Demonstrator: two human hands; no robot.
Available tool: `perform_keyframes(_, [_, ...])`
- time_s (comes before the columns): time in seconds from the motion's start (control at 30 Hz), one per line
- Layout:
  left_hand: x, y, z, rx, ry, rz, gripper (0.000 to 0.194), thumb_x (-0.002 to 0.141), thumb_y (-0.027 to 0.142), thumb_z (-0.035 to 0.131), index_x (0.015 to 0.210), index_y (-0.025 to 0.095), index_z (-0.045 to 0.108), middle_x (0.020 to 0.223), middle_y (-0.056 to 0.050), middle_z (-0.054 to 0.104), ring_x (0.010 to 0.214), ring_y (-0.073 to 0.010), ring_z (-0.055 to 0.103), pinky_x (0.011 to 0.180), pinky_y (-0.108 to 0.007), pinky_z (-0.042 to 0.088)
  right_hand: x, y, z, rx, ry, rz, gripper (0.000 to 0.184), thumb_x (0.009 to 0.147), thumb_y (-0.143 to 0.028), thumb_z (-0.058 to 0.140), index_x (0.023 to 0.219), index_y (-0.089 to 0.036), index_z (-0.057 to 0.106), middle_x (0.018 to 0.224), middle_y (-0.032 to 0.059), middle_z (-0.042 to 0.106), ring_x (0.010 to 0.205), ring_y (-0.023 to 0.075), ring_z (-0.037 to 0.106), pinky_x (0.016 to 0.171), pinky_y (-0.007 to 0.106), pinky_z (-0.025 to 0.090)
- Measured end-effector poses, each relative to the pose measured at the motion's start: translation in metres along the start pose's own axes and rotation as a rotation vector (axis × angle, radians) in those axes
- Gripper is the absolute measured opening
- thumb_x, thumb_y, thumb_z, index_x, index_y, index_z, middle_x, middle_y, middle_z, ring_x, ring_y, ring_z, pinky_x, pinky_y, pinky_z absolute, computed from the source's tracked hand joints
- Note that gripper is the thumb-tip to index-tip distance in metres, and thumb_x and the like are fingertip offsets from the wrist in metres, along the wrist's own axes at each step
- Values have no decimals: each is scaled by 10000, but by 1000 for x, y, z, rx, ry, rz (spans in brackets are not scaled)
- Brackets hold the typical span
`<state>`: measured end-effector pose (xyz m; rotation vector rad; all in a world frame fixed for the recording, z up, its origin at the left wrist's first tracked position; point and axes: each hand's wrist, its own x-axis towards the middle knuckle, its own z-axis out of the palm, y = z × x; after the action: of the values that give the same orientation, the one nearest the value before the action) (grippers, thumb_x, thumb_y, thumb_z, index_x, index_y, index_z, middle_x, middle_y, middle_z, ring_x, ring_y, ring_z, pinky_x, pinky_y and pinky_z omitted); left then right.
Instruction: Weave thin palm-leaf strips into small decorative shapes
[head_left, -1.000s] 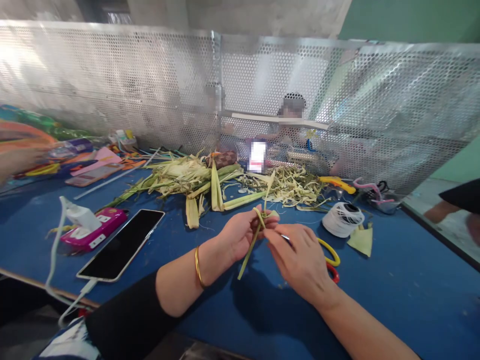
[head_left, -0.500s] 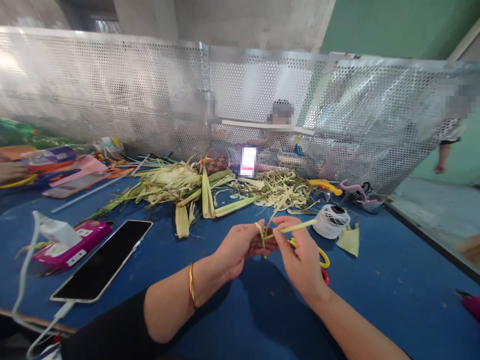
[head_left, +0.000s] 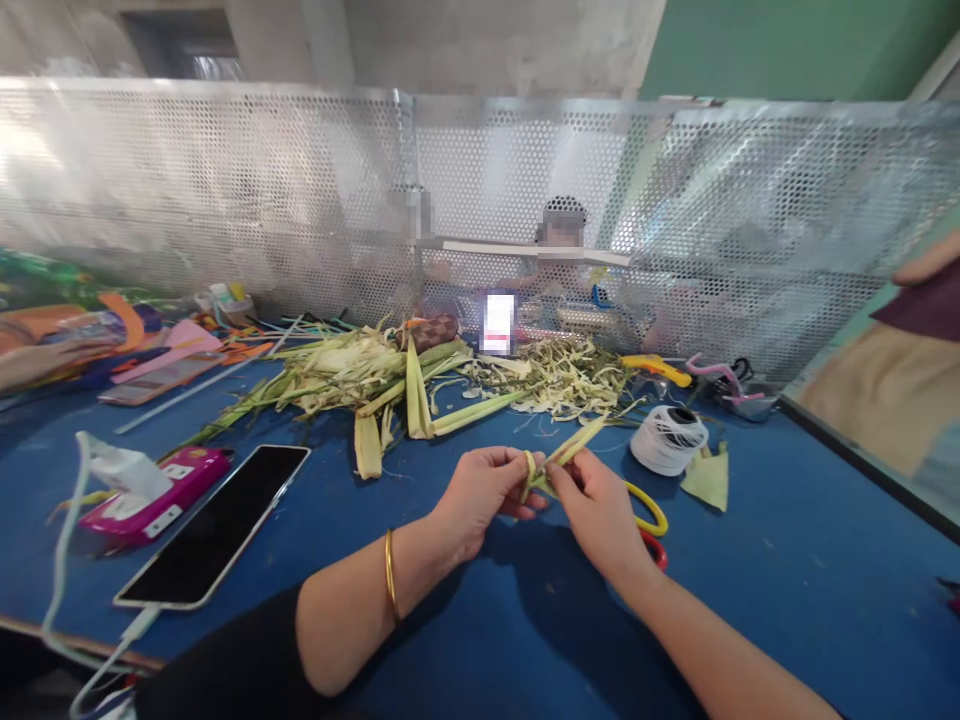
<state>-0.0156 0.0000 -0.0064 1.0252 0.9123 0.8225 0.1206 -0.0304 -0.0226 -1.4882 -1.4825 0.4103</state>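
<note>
Over the blue table my two hands meet around a narrow, pale green leaf strip (head_left: 583,438) that is looped or knotted at its near end. My left hand (head_left: 476,500) pinches the loop between thumb and fingers. In the fingertips of my right hand (head_left: 604,515), the strip slants up and to the right. Part of the knot is hidden by the fingers. Yellow and red scissors handles (head_left: 652,508) stick out from behind my right hand. Right of it stands a spool of white thread (head_left: 666,442), next to a cut leaf piece (head_left: 707,478).
Leaf strips (head_left: 330,372) and shredded scraps (head_left: 574,378) lie along the back, before a perforated metal screen (head_left: 300,190). A phone (head_left: 217,525) on a cable and a magenta power strip (head_left: 161,495) sit at left. Another person's hand (head_left: 45,362) is at far left; a person stands at right.
My right hand has turned the strip's end from pointing right to slanting upward, close along the other strand. My left hand keeps its pinch. Someone has come nearer at the right edge.
</note>
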Motion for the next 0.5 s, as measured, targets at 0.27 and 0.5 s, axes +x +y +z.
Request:
perform_keyframes(0.27, [-1,6,0,-171,-190,-45,214,611,178,684,817,119,683,773,-46,633,683,-111,595,579,-193,448,4,4,-3,46,73,65,222,799,-372,518,699,-184,578,598,14,622,544,163,540,525,277,410])
perform_keyframes(0.5, [-2,2,3,79,36,97,252,635,309,725,806,127,689,681,-8,607,566,-76,497,462,-182,309,2,-2,3,313,-6,234,226,774,-406,556,717,-187,550,550,-33,554,450,119,476,423,238,357])
